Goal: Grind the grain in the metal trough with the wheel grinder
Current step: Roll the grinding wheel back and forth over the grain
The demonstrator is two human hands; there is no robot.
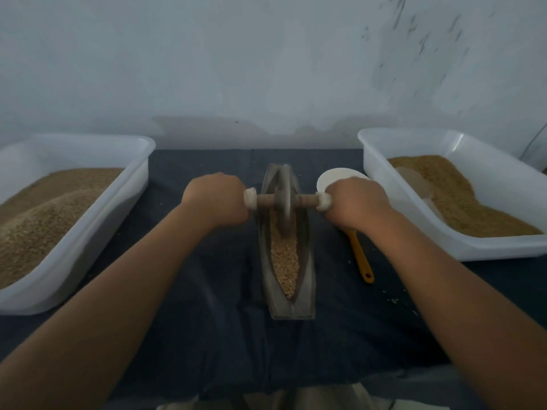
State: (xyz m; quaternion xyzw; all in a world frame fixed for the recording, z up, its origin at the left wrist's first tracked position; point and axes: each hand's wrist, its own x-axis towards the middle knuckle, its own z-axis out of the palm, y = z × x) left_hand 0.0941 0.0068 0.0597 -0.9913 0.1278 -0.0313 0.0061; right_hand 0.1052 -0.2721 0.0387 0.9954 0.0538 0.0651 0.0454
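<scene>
1. The metal trough [306,279] lies on a dark cloth [207,335], centred before the person. Its long axis points away from the body, so the wheel can run fore and aft along the groove.
2. The grain [285,258] fills the near half of the groove. The far half is hidden behind the wheel.
3. The wheel grinder [284,196] stands upright toward the trough's far end, its edge down in the grain.
4. The left hand [214,199] is wrapped round the left end of the axle, the right hand [356,202] round the right end. This 2-sided grip looks intended to hold the wheel vertical and load it evenly.
5. 2 white tubs of grain flank the trough, the left tub [139,179] and the right tub [376,161], each well apart from it. Which one holds ground stock is unclear in this dim light.
6. A scoop [359,255] with an orange handle lies just beside the trough, partly under the right wrist, within reach for refilling.
</scene>
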